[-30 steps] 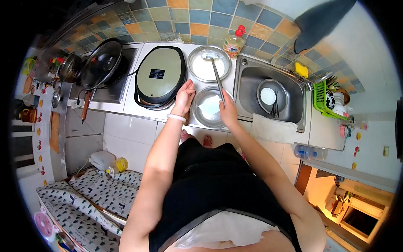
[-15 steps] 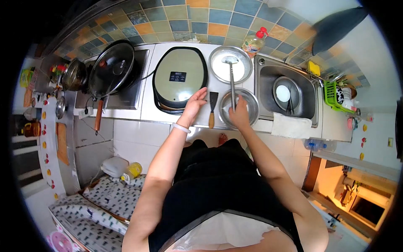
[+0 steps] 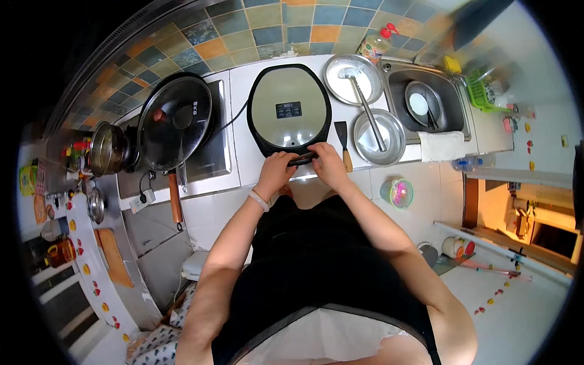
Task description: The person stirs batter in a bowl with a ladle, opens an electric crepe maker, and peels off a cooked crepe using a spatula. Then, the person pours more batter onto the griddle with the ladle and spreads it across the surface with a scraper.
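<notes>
An electric griddle (image 3: 289,100) with a green lid and black rim lies closed on the counter. My left hand (image 3: 278,173) has its fingers curled on the left part of the black front handle (image 3: 302,159). On the handle's right part rests my right hand (image 3: 329,165), its fingers bent round it. Just right of the griddle lies a spatula (image 3: 343,143) with a wooden handle. A ladle (image 3: 368,115) leans from a metal bowl of white batter (image 3: 354,80) across a second metal bowl (image 3: 394,137).
At the left, a lidded pan (image 3: 176,121) stands on the stove (image 3: 220,134) beside a glass-lidded pot (image 3: 108,149). The sink (image 3: 451,109) at the right holds a bowl. A cloth (image 3: 441,146) hangs at its front edge, and a red-capped bottle (image 3: 376,45) stands behind.
My right hand has let go of the ladle and moved left to the griddle's handle. My left hand has closed on the handle too. The view has shifted left.
</notes>
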`<action>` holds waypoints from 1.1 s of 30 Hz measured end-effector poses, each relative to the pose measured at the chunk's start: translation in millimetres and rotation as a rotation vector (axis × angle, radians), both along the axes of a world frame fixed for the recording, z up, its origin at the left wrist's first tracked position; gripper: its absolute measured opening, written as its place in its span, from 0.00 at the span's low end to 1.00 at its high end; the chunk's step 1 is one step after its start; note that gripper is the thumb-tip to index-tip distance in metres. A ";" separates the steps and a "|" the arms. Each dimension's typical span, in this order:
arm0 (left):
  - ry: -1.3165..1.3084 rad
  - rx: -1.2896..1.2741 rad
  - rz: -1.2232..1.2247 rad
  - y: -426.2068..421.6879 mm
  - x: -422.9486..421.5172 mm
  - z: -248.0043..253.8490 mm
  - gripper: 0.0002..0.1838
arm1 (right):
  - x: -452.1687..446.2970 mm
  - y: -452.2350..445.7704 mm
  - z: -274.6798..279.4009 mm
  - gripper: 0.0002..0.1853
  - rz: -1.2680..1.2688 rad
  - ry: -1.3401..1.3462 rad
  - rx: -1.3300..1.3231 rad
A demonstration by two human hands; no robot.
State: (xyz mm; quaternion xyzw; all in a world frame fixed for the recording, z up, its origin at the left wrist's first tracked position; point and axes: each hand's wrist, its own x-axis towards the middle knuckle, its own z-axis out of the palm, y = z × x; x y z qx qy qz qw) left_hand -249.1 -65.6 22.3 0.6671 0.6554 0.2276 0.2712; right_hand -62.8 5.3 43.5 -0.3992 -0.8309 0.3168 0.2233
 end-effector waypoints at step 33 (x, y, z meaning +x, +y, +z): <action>-0.222 0.101 0.006 54.1 -42.6 126.5 0.16 | -36.6 50.0 96.4 0.16 0.077 0.083 0.147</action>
